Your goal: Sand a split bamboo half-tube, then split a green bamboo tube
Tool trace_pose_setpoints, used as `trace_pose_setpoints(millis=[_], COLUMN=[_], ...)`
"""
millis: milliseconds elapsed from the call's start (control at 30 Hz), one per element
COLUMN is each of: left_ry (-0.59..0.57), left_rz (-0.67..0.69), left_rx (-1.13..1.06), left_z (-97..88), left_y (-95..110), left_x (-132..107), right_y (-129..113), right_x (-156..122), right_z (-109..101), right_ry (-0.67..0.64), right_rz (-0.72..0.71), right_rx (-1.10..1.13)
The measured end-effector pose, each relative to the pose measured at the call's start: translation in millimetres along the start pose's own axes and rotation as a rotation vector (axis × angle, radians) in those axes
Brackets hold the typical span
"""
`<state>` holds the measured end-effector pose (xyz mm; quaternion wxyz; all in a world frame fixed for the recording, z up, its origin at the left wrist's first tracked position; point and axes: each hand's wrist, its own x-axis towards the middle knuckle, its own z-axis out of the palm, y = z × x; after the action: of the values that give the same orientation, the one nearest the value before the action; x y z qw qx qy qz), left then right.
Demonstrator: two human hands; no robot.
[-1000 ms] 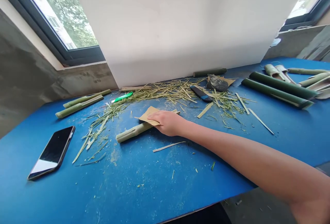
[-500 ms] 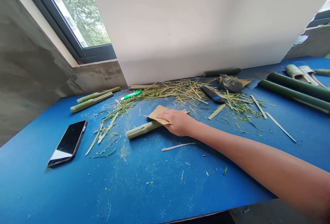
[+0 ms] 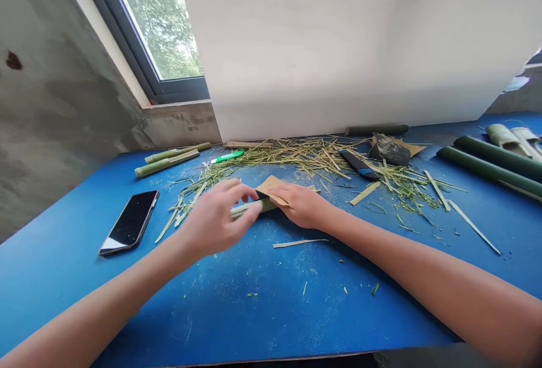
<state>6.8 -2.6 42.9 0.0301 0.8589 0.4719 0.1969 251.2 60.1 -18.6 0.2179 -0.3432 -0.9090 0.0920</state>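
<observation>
A piece of bamboo (image 3: 267,205) lies on the blue table in front of me. My right hand (image 3: 301,205) presses a folded, tan-backed sheet of sandpaper (image 3: 271,184) down over it, fingers closed on the sheet. A dark underside shows at the paper's left edge. My left hand (image 3: 220,215) hovers at the bamboo's left end, thumb and fingers apart, slightly blurred. It hides most of that end, and I cannot tell whether it touches. A thin bamboo strip (image 3: 300,242) rests just nearer to me.
A phone (image 3: 130,221) lies at the left. Behind the hands are heaped bamboo shavings (image 3: 305,153), a green-handled cutter (image 3: 228,156), a dark-handled tool (image 3: 358,165) and a dark stone-like lump (image 3: 389,150). Split bamboo pieces (image 3: 167,163) sit back left; green bamboo lengths (image 3: 491,167) lie right.
My left hand has come into view from the lower left and reached the bamboo's left end. The right hand still holds the sandpaper on the bamboo. The view has shifted slightly left.
</observation>
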Motion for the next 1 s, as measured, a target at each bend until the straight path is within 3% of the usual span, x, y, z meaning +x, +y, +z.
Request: trace_pose_setpoints(millis=[133, 267, 367, 500, 567, 700, 867, 1000], left_ry=[-0.141, -0.156, -0.116, -0.046, -0.034, -0.102, -0.146, -0.121], left_rz=[0.061, 0.037, -0.037, -0.155, -0.162, -0.157, -0.13, -0.119], left_rx=[0.149, 0.038, -0.013, 0.017, 0.015, 0.084, 0.111, 0.066], left_z=[33.9, 50.9, 53.9, 58.6, 59.3, 51.8, 42.7, 43.1], left_y=[-15.5, -25.7, -25.9, -22.0, -18.9, -13.3, -11.2, -13.2], left_x=[5.9, 7.9, 7.4, 8.9, 9.2, 8.3, 8.1, 6.3], right_y=[2.0, -5.8, -5.3, 8.0, 9.2, 5.9, 13.1, -1.1], right_x=[-3.1, -6.0, -4.5, 0.3, 2.0, 4.1, 1.4, -0.9], right_z=[-2.7, 2.3, 1.8, -2.7, -0.5, 4.2, -1.8, 5.3], right_ry=[0.001, -0.023, -0.023, 0.08, 0.104, 0.07, 0.118, 0.031], right_rz=[0.123, 0.112, 0.034, 0.205, 0.216, 0.053, 0.197, 0.039], right_rx=[-0.125, -0.07, 0.026, -0.061, -0.057, 0.053, -0.06, 0.021])
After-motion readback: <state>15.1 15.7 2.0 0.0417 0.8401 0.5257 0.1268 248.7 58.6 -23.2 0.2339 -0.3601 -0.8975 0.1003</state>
